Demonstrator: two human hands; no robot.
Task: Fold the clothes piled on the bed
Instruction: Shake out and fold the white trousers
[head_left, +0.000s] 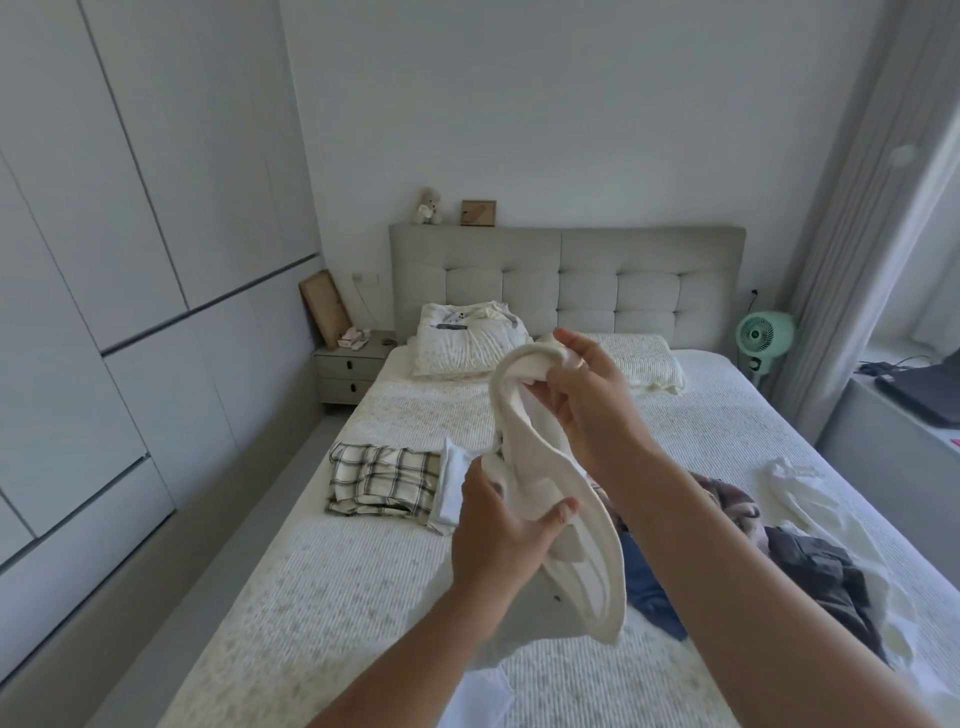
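I hold a cream white garment (524, 415) up over the middle of the bed (322, 582). My right hand (587, 395) pinches its upper part, and my left hand (498, 530) grips it lower down, thumb over the cloth. Its ribbed hem hangs toward me. On the bed's left side lies a folded plaid garment (382, 480) with a folded white piece (452, 488) beside it. To the right sits a loose pile of dark clothes (810, 566), with blue fabric (644, 582) and a crumpled white garment (795, 488).
Two pillows (644, 358) lie at the padded headboard (566, 280), one carrying folded light clothes (467, 322). A grey nightstand (348, 369) stands at the bed's far left, white wardrobes (93, 260) along the left wall. A green fan (763, 338) and a sill with a laptop (919, 389) are at right.
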